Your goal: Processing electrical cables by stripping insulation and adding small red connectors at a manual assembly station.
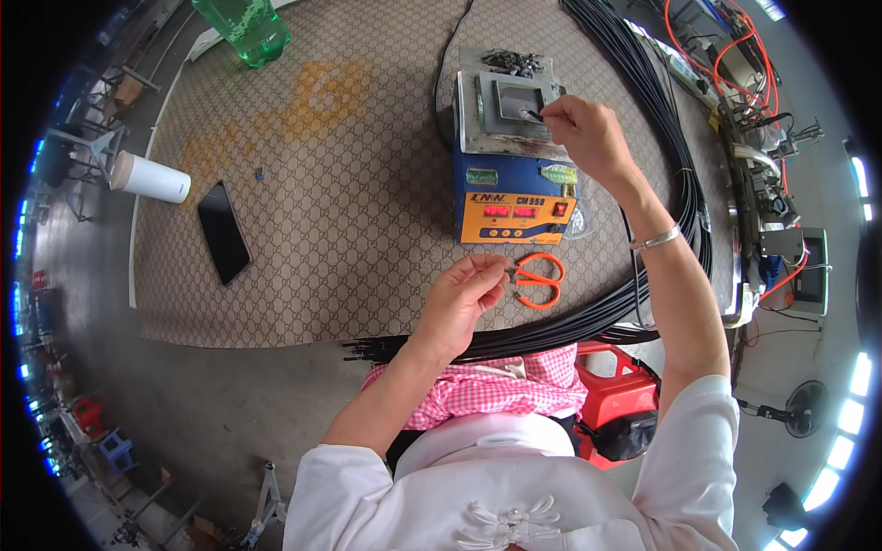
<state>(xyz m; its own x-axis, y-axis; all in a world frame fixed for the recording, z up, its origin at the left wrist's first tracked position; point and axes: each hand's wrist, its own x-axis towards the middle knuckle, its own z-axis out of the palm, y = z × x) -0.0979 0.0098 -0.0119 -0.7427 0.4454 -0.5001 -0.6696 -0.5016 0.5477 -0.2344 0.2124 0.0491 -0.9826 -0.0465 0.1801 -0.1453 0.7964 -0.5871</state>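
Note:
My right hand (pixel 593 138) is over the top of a blue and orange solder pot (pixel 470 207). Its thumb and fingers pinch a small dark strip (pixel 535 116), whose tip is at the square metal well (pixel 516 99); I cannot make out its kind. Closer to me, my left hand (pixel 464 298) is closed, thumb against fingers. Just beside those fingertips lie small scissors with orange handles (pixel 542 292), their blades mostly hidden by the hand. Whether the left fingers grip the scissors or something tiny does not show.
A long bundle of black cables (pixel 675 156) curves round the table's right side and front edge. On the left lie a phone (pixel 222 231) and a white tumbler (pixel 152 177). Dark scraps (pixel 511 62) sit behind the well. A green bottle (pixel 246 32) stands at the back.

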